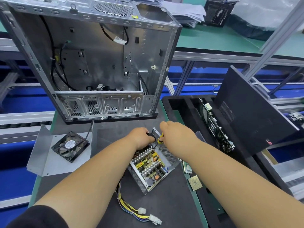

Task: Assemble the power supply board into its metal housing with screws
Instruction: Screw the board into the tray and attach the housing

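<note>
Bright, even overhead light; shadows soft and short under the forearms. Mild glare on the computer case [92, 51] metal. Wide-angle bowing bends the shelf rails at the left and right edges. Far corners soft, paper stack [181, 12] blurred; centre sharp.

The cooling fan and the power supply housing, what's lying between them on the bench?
In the head view, the person's left forearm crosses the stretch between the cooling fan and the power supply housing. Otherwise only bare dark mat shows.
</note>
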